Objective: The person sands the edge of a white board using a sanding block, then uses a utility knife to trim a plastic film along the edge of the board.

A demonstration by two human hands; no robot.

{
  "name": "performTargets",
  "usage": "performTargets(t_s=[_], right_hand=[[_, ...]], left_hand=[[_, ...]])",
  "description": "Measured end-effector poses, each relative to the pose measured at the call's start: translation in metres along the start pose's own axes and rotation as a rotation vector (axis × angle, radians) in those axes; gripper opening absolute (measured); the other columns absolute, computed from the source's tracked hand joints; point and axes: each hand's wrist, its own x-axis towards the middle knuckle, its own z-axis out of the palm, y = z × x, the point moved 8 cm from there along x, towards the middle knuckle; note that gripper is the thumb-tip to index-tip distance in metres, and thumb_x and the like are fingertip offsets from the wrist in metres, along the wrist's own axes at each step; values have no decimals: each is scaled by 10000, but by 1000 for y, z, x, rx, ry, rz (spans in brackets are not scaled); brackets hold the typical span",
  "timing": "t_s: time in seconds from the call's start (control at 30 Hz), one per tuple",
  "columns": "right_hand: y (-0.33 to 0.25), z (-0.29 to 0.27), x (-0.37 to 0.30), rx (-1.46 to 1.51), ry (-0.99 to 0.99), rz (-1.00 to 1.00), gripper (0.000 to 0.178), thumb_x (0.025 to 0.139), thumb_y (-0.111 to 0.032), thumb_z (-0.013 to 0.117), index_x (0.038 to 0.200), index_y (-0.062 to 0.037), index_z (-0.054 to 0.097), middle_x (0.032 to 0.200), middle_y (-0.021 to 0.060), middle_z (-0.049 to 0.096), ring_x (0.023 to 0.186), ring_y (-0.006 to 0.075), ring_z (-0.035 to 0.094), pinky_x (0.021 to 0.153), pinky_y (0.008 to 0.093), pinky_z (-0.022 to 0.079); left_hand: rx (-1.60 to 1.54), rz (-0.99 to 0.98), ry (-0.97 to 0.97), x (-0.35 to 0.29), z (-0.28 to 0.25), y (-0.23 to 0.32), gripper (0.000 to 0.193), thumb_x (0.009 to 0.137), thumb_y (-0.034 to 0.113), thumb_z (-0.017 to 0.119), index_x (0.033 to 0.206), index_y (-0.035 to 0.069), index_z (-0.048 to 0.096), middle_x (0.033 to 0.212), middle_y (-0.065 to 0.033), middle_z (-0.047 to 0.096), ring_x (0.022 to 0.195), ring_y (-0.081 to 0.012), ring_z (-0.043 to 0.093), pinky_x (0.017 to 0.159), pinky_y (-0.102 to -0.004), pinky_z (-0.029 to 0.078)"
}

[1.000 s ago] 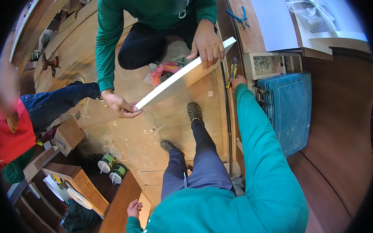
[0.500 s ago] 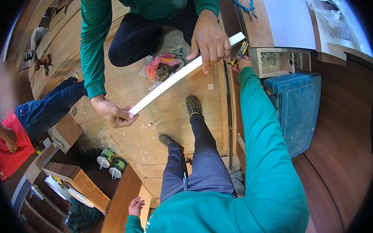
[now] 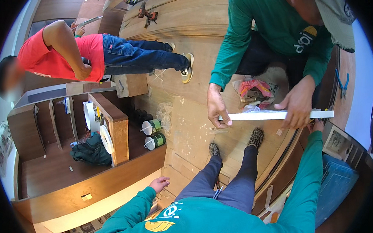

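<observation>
My right hand (image 3: 316, 126) is stretched out to the far right, closed just below the end of a white strip (image 3: 255, 115). It grips a yellow-and-black utility knife, mostly hidden now by the strip and my fingers. A co-worker in a green top holds the strip: the co-worker's one hand (image 3: 219, 107) pinches its left end, and the other hand (image 3: 297, 104) lies over it near the right end. My left hand (image 3: 160, 184) is low at the left, away from the strip, with loosely bent fingers and nothing seen in it.
Blue-handled pliers (image 3: 342, 84) lie on a board at right, above a blue case (image 3: 335, 185). A pink bag of scraps (image 3: 256, 89) sits by the co-worker. Paint cans (image 3: 154, 141) stand left, beside a wooden cabinet (image 3: 123, 138). A person in red (image 3: 72, 53) stands far left; a drill (image 3: 147, 15) lies behind.
The view has swung left, bringing more of the cabinet and the person in red into sight. The strip now appears nearly level. My right hand stays by its right end.
</observation>
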Motion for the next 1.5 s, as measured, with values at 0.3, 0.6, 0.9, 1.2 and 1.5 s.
performTargets(t_s=[0.3, 0.6, 0.9, 1.2, 1.5], right_hand=[[4, 14, -38, 7, 37, -22, 103, 1017, -177, 578, 1089, -112, 545, 825, 81, 619, 540, 215, 588, 407, 355, 503], [78, -64, -146, -239, -23, 13, 176, 1024, -159, 515, 1200, -158, 496, 788, 105, 626, 506, 244, 596, 336, 373, 469], [155, -140, -318, -818, -125, 250, 340, 1028, -174, 509, 840, 72, 649, 623, 245, 639, 428, 369, 624, 376, 521, 521], [130, -97, -457, -2282, -511, -388, 270, 980, -211, 640, 1117, 6, 724, 966, 162, 769, 755, 269, 761, 658, 404, 632], [121, -61, -540, -1371, -90, 21, 207, 970, -103, 602, 1030, 67, 704, 864, 246, 730, 721, 351, 746, 563, 484, 626]], left_hand=[[55, 22, 2, -22, 15, 9, 448, 957, 273, 675, 1346, 57, 629, 1072, -98, 726, 990, -178, 676, 920, -324, 534], [57, 202, 12, -13, 29, 36, 423, 973, 324, 661, 1279, 32, 665, 1060, -102, 739, 972, -176, 685, 920, -337, 530], [179, 357, 96, -3, 14, 56, 469, 980, 451, 609, 757, 61, 744, 739, -105, 732, 732, -292, 686, 792, -417, 544], [-87, 933, -128, -50, -35, 46, 705, 988, 376, 616, 1583, 117, 342, 1422, -186, 565, 1273, -302, 571, 1050, -396, 472], [-178, 1428, -540, -251, -128, 10, 695, 1044, 530, 463, 1587, 109, 354, 1590, -162, 420, 1444, -304, 421, 1199, -372, 297]])
